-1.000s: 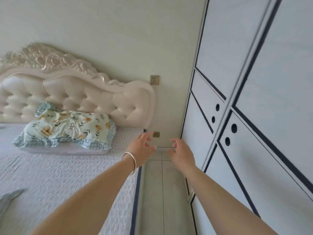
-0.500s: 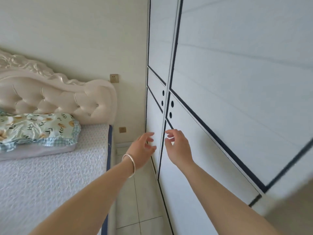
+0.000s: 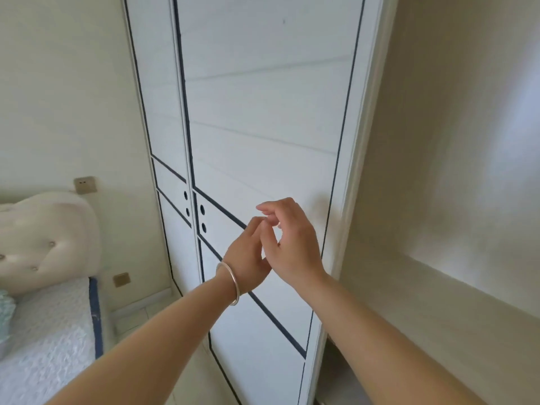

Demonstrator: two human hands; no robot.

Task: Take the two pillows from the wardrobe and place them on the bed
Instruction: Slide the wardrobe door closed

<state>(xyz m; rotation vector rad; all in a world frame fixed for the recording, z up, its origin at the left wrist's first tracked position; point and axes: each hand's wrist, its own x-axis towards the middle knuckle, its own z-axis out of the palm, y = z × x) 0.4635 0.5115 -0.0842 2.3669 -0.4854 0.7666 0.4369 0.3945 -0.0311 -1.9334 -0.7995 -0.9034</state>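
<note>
Wardrobe point(image 3: 263, 112) doors fill the middle of the view, white panels edged with thin dark lines, both shut. Two pairs of small dark holes point(image 3: 194, 210) sit either side of the seam where the doors meet. No pillow from inside can be seen, since the doors hide the interior.

Both bare forearms reach forward in front of the right door. The left hand point(image 3: 248, 252) carries a silver bangle point(image 3: 229, 283) at the wrist; its fingers are loosely spread and hold nothing. The right hand point(image 3: 292, 244) is raised just beside it, slightly higher, fingers relaxed and curled a little, also holding nothing. The two hands overlap in the view near the thumbs; whether they actually touch cannot be told. Neither hand visibly touches the door.

At the left edge lies the bed point(image 3: 43, 331), with a pale textured cover and a dark blue border along its side. A padded cream headboard point(image 3: 49, 238) with buttons stands at its head against the wall. A sliver of a light green pillow point(image 3: 5, 314) shows on the bed at the far left. Two brass wall sockets point(image 3: 84, 184) sit on the wall between headboard and wardrobe, one high, one low. To the right of the wardrobe runs a cream ledge point(image 3: 438, 302) below a plain wall.
</note>
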